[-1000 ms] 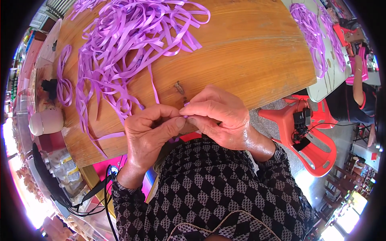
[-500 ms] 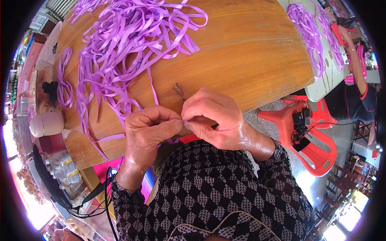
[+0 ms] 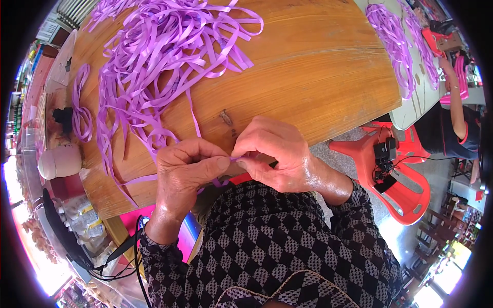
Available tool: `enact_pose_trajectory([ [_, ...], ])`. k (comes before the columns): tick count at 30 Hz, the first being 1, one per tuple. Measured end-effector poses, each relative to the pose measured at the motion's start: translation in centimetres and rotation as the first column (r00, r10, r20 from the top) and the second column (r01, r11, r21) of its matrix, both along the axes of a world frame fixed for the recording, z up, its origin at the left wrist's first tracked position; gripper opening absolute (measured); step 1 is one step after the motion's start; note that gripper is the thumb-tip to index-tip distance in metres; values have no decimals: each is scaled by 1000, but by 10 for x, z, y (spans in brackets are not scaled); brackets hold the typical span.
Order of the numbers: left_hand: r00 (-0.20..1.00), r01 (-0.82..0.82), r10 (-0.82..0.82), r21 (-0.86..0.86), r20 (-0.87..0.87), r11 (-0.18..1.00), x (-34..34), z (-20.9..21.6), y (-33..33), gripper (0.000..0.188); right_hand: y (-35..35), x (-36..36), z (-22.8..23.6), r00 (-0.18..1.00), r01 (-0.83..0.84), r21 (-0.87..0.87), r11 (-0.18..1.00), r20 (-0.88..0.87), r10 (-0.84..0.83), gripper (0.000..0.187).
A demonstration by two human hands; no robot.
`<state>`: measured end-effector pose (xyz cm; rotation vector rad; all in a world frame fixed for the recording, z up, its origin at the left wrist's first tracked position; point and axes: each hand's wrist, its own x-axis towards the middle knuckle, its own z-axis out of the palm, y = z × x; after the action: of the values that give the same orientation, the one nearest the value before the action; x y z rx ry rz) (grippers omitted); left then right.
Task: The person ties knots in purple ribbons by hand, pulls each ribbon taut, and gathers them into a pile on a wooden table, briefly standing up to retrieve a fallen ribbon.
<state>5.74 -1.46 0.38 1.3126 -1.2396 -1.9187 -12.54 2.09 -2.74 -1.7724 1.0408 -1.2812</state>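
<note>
Pinching purple ribbon [image 3: 234, 158] between fingers [image 3: 215, 165]

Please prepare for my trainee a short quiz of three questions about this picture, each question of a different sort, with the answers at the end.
1. Multiple choice: What do the left grip and the right grip pinch between their fingertips?
A) a black cable
B) a purple ribbon
C) a metal chain

2. True or false: The large ribbon pile lies on the wooden table.

3. Short answer: What colour is the plastic stool on which the black devices rest?

Key:
1. B
2. True
3. Red
</note>
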Motion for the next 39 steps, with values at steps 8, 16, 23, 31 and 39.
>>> enact_pose_trajectory([
  [8, 999, 35, -34, -25, 36, 999, 2, 3, 0, 11, 1, 2, -2, 997, 24, -74, 997, -74, -29, 26],
  [16, 990, 138, -125, -256, 70, 957, -7, 10, 4, 18, -3, 2, -3, 989, 42, -243, 969, -130, -76, 29],
  [23, 988, 135, -137, -24, -73, 991, -5, 11, -2, 18, -3, 1, 4, 988, 78, -229, 970, -109, -105, 30],
  [31, 999, 32, -32, -10, -16, 999, -7, 11, 1, 14, -1, -4, 6, 992, 85, -200, 976, -79, -102, 27],
  [39, 999, 39, -40, -17, -16, 999, -6, 9, 4, 14, -2, -6, 2, 993, 95, -203, 975, -55, -109, 21],
])
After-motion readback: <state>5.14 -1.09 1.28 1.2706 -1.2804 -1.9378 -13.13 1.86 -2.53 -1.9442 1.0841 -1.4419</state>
